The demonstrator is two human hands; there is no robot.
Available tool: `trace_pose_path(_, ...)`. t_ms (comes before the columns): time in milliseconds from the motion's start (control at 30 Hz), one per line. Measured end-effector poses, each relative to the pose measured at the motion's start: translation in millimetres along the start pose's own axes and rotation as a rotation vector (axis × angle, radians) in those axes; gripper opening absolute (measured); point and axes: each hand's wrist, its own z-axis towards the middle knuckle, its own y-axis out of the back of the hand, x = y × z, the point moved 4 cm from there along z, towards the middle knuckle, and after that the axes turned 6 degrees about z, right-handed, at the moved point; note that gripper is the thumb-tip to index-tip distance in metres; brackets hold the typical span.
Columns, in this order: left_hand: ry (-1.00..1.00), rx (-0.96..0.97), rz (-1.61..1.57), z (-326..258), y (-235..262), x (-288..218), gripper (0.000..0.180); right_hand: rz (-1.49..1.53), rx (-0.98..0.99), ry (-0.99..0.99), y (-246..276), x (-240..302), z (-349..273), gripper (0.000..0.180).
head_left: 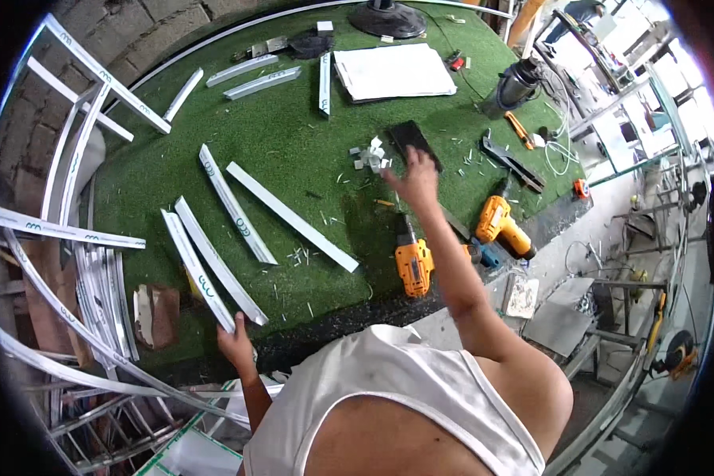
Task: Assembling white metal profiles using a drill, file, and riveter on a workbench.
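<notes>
My left hand (236,346) is closed on the near end of a white profile strip (197,270), which lies on the green table with film along it. A second white strip (219,260) lies close beside it, its near end by my thumb. My right hand (416,179) is stretched over the table with its fingers spread, and I see nothing held in it. Its fingertips are at a black flat rectangular object (415,144); whether they touch it I cannot tell. Just left of these fingers is a pile of small white pieces (371,154).
Two yellow-orange power drills (414,263) (500,223) lie near my right forearm. White sheets (395,72) lie at the back. An orange cutter knife (519,129) and a dark-handled tool (512,163) are at right. More profiles (103,305) are stacked at left, beside a frame (107,75).
</notes>
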Motion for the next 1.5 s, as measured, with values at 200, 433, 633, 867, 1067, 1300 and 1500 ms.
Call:
trace_pose_path(200,-0.11,-0.386,-0.026,58,2,-25,0.056,0.306,0.425,0.35,-69,93,-124,0.072)
trace_pose_path(433,-0.315,-0.248,0.112,69,-31,-40,0.044,0.474,0.383,0.345,-112,91,-140,0.07)
trace_pose_path(633,-0.386,-0.341,0.021,79,-37,-6,0.04,0.663,0.557,0.264,-105,131,-135,0.069)
trace_pose_path(867,-0.314,-0.359,-0.1,96,-39,-37,0.038,0.709,0.415,0.374,-124,164,-134,0.066)
trace_pose_path(1067,-0.383,-0.116,-0.4,81,-69,-37,0.039,0.568,0.292,0.474,-137,182,-128,0.056)
trace_pose_path(1300,-0.318,-0.141,-0.28,92,-69,-63,0.042,0.468,0.309,0.463,-145,173,-122,0.058)
trace_pose_path(1500,-0.427,-0.287,-0.004,95,-74,-76,0.047,0.519,0.246,0.52,-144,171,-125,0.059)
